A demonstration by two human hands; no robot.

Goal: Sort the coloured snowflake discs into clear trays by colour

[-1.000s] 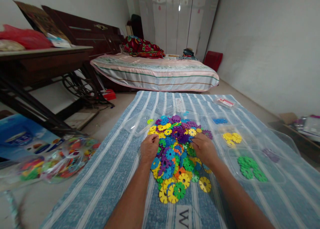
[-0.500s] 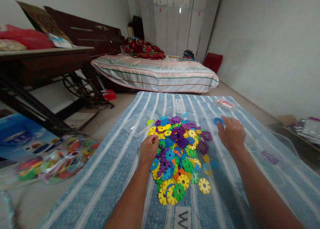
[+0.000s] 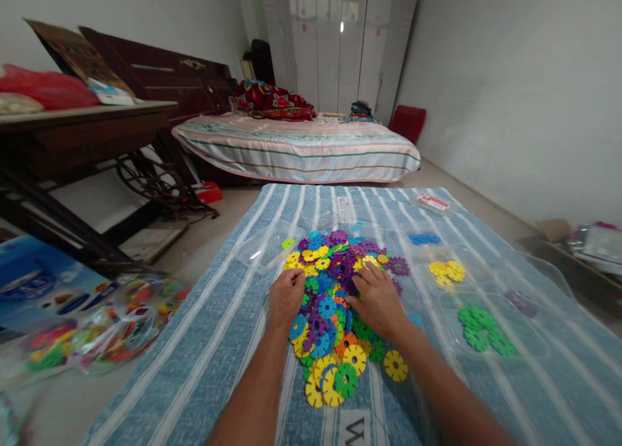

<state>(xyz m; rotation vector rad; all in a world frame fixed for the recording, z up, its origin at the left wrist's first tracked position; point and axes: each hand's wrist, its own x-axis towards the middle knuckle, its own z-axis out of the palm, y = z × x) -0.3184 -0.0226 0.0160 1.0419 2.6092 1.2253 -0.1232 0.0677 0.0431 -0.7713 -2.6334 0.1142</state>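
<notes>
A heap of notched plastic discs in yellow, green, blue, purple and orange covers the middle of the cloth. At its left edge rests my left hand, fingers curled closed; whatever they may hold is hidden. My right hand lies over the heap's right side with its fingers apart, touching discs. Sorted discs sit in clear plastic boxes to the right: green discs, yellow discs, blue discs and purple discs. A lone yellow disc lies near my right forearm.
A clear box stands tilted left of the heap. Toward the far right corner is a small clear packet with a red-and-white label. Bags of colourful pieces rest on the floor at left. Beyond the striped cloth stands a bed.
My right hand has moved left from the blue-disc box onto the heap, and its fingers have spread. The green and yellow discs its arm covered now show. My left hand has stayed put.
</notes>
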